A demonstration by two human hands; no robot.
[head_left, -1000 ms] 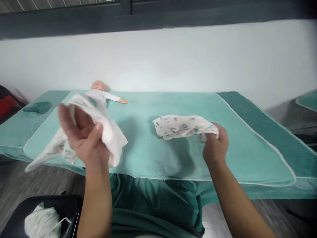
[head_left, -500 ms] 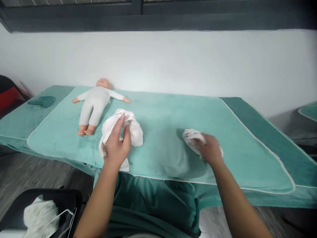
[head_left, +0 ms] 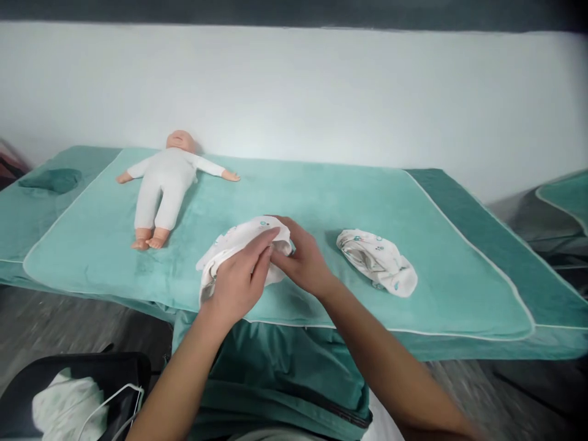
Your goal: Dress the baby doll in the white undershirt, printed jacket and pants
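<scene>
A white baby garment (head_left: 236, 244) lies bunched near the front edge of the light teal mat (head_left: 285, 202). My left hand (head_left: 239, 278) rests on top of it with fingers together, gripping the cloth. My right hand (head_left: 301, 260) meets it from the right and pinches the same garment. A second small patterned white garment (head_left: 379, 260) lies crumpled on the mat to the right, untouched. A baby doll (head_left: 163, 184) in a white suit lies on its back at the mat's far left, arms spread.
The mat covers a darker teal table (head_left: 482, 211) against a white wall. A folded dark green cloth (head_left: 51, 179) sits at the far left. A black bin (head_left: 68, 392) with white cloth and a hanger stands on the floor at the lower left.
My right hand let go of the patterned garment, left it on the mat and moved left onto the white garment. My left hand shifted that garment rightward and lower.
</scene>
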